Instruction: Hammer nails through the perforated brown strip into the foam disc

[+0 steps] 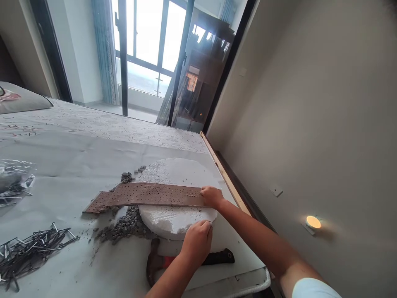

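The right hand (211, 197), its forearm slanting, is resting curled on the right end of the board (155, 194), which is lying across the foam (181, 170). The left hand (197, 240) is curling near the hammer (218, 257). How tightly, or around what, I cannot tell for either.

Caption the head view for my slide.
Right hand at the end of a perforated brown board across white foam, left hand near a hammer, nails nearby.
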A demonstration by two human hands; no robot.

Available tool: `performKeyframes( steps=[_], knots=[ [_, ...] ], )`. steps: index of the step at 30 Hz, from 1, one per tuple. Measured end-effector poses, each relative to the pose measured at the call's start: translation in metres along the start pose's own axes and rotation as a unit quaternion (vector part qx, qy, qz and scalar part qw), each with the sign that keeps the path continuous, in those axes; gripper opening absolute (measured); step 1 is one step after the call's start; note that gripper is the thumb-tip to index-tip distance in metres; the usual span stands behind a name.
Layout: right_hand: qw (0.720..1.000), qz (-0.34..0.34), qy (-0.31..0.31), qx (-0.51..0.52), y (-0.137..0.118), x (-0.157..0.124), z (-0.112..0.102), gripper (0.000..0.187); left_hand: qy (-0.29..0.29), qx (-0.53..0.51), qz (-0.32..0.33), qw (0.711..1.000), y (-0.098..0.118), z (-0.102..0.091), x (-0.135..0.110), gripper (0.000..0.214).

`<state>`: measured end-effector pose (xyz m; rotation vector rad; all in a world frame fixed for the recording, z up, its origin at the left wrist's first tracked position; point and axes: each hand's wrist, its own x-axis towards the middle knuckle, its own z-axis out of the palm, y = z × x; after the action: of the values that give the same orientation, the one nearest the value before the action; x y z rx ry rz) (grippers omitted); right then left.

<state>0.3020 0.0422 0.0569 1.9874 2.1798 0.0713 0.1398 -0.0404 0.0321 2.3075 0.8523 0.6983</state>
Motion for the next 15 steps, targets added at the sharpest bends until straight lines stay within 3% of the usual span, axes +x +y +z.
performKeyframes(
  steps=[8, 15],
  knots=[
    [0.996, -0.062, -0.031, -0.052, -0.009, 0.014, 0.009, 0.027, -0.014, 0.021, -0.025, 0.999, -0.006, -0.006, 0.001, 0.031],
    [0.994, -0.074, -0.052, -0.06, -0.014, 0.015, 0.002, 0.026, -0.005, -0.011, -0.038, 0.999, -0.005, -0.007, 0.003, 0.032]
  ],
)
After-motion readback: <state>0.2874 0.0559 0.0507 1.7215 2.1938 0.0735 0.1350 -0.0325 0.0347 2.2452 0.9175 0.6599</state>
